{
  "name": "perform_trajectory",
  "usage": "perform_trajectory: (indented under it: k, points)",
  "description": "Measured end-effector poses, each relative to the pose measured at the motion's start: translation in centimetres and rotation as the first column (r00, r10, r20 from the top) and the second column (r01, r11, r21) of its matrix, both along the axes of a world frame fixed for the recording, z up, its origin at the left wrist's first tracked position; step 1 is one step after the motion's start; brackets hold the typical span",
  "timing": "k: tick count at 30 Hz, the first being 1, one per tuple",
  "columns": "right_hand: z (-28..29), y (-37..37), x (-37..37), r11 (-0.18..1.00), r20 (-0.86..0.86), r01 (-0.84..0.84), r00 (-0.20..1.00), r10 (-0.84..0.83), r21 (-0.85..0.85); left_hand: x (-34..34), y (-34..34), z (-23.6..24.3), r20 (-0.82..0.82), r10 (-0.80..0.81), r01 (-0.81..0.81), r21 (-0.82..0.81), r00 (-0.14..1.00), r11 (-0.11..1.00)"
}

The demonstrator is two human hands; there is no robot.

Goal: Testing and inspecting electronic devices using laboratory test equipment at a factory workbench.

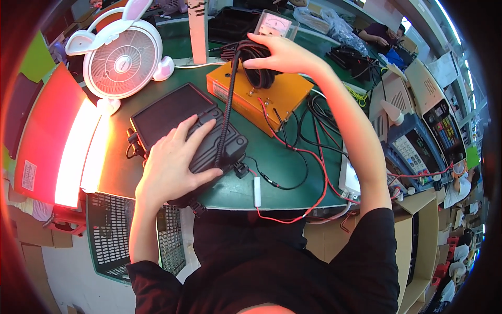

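Note:
My left hand (pixel 175 159) lies across a black rugged case (pixel 232 138) near the table's front edge, its fingers spread over the ridged part. A flat dark screen (pixel 172 115) is set at the case's far left side. A black corrugated cable (pixel 226 115) runs up from the case, past my left thumb, to a coil of black cable (pixel 256 60). Above an orange metal box (pixel 282 97), my right hand (pixel 280 55) is closed around that coil, with thumb and fingers on its right side. Red and black leads run from the box.
A white rabbit-eared fan (pixel 123 63) and a bright lamp panel (pixel 78 152) stand at the left. A white post (pixel 197 34) rises behind the box, near an analog meter (pixel 275 23). Bench instruments (pixel 413 144) crowd the right. A green crate (pixel 110 235) sits below the table.

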State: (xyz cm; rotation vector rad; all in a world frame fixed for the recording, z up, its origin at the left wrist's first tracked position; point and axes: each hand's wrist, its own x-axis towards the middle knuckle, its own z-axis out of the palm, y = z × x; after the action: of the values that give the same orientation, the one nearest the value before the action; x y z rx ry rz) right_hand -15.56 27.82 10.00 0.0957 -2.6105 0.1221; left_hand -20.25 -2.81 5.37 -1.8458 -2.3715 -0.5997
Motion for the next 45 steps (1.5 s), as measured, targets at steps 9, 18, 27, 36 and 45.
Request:
perform_trajectory:
  k: [9, 18, 27, 36, 45]
  points:
    - [2.3, 13.5, 3.8, 0.641, -0.045, 0.255, 0.91, -0.412, -0.724, 0.1, -0.4, 0.5, 0.014, 0.027, -0.027, 0.042, 1.0, 0.999]
    - [-8.3, 20.5, -8.7, 0.58, -0.042, -0.424, 0.83, 0.556, -0.696, 0.1, 0.1, 1.5, 0.155, 0.049, -0.051, 0.005, 0.987, 0.999]
    - [-6.5, 13.0, -14.8, 0.97, 0.333, -0.119, 0.942, 0.043, 0.211, 0.3, 0.8, 1.6, 0.106, 0.13, -0.125, -0.053, 0.986, 0.991]
    - [-9.8, 17.0, -20.4, 0.953, 0.346, -0.017, 0.93, 0.126, -0.302, 0.3, 1.5, 1.6, 0.115, 0.145, -0.137, -0.07, 0.983, 0.988]
    - [-11.6, 19.3, -14.4, 0.766, 0.067, -0.306, 0.908, 0.413, -0.565, 0.3, 1.0, 1.9, 0.143, 0.11, -0.103, -0.049, 0.984, 0.993]
